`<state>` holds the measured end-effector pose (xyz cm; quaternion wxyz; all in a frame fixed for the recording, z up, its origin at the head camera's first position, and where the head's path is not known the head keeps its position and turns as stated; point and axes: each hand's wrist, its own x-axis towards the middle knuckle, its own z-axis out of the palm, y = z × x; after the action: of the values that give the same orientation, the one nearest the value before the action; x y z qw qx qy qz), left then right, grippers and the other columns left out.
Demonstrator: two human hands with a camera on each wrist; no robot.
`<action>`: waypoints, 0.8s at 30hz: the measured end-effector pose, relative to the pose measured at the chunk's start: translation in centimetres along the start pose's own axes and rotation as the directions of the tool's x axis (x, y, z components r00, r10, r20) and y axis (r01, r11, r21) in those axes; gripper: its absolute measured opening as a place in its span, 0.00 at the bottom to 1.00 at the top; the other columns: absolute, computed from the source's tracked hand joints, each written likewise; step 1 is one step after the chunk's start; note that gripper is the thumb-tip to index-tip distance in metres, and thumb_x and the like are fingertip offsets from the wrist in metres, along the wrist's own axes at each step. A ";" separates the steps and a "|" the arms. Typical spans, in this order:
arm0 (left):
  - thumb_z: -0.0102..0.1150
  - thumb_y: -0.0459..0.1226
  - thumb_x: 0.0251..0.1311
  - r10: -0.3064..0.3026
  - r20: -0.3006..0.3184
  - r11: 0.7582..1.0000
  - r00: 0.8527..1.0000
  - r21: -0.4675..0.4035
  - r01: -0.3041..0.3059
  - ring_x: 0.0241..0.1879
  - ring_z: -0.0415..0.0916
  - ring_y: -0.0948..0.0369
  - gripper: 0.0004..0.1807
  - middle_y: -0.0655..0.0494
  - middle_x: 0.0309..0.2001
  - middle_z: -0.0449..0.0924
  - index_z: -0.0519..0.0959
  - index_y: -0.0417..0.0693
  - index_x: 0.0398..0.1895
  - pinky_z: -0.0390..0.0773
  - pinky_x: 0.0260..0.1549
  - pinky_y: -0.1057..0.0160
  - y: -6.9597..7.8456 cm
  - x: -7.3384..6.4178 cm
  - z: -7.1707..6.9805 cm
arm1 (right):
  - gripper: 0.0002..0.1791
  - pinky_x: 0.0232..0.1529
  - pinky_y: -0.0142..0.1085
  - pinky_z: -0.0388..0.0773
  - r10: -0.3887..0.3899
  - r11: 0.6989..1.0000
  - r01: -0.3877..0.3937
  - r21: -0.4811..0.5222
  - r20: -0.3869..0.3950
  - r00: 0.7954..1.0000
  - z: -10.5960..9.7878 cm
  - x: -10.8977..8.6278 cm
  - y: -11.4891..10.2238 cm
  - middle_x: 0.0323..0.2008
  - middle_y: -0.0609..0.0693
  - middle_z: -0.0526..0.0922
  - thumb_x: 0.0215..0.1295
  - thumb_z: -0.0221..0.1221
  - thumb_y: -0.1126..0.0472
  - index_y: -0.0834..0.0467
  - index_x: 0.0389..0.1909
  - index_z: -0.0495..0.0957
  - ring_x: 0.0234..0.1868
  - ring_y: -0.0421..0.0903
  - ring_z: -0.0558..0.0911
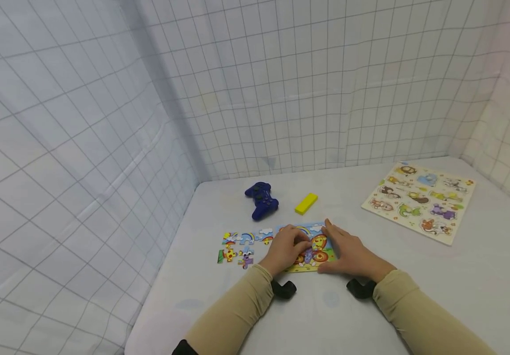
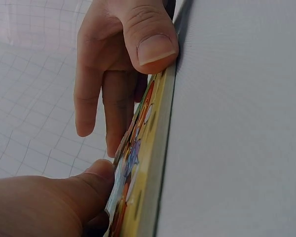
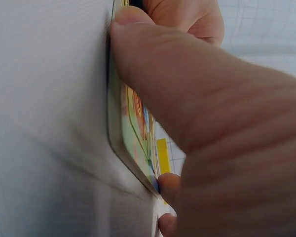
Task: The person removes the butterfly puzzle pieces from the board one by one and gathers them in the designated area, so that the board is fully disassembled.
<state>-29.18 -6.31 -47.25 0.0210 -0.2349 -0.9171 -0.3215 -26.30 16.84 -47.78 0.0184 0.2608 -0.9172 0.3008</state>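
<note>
A colourful jigsaw puzzle board (image 1: 301,269) lies flat in front of me, with a butterfly picture partly covered by my hands. My left hand (image 1: 285,249) is over its left half, thumb and curled fingers together at a puzzle piece that they mostly hide. In the left wrist view the left thumb (image 2: 99,170) sits right at the picture surface. At the right end, my right hand (image 1: 351,254) spans the board with fairly straight fingers. Its thumb (image 3: 133,29) touches the near edge, and a fingertip (image 3: 168,185) is by the far corner.
Several loose jigsaw pieces (image 1: 247,238) lie left of the board. Behind it are a blue game controller (image 1: 262,201) and a yellow block (image 1: 306,203). An animal puzzle board (image 1: 419,199) lies at the back right. Grid-patterned cloth walls (image 1: 264,98) surround the white table (image 1: 472,286).
</note>
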 end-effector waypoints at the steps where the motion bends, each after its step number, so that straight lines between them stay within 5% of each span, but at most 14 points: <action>1: 0.64 0.46 0.70 0.000 -0.002 1.000 1.000 -0.005 0.000 0.39 0.72 0.68 0.08 0.61 0.41 0.78 0.87 0.55 0.43 0.72 0.43 0.67 0.0 0.0 0.0 | 0.72 0.68 0.64 0.66 0.000 1.000 0.000 -0.002 0.000 1.000 0.0 0.0 0.0 0.74 0.62 0.68 0.50 0.74 0.32 0.70 0.80 0.45 0.75 0.68 0.64; 24: 0.61 0.44 0.72 -0.007 -0.034 0.987 0.999 -0.160 0.001 0.41 0.79 0.72 0.06 0.66 0.41 0.86 0.84 0.56 0.44 0.78 0.48 0.67 0.4 -0.2 0.0 | 0.71 0.67 0.62 0.68 -0.012 1.000 0.012 -0.012 0.007 1.000 0.0 0.1 -0.1 0.74 0.63 0.69 0.50 0.74 0.33 0.69 0.80 0.46 0.75 0.67 0.65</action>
<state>-28.82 -6.07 -47.06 0.0173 -0.2283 -0.8883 -0.3982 -26.31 16.78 -47.72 0.0188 0.2673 -0.9175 0.2940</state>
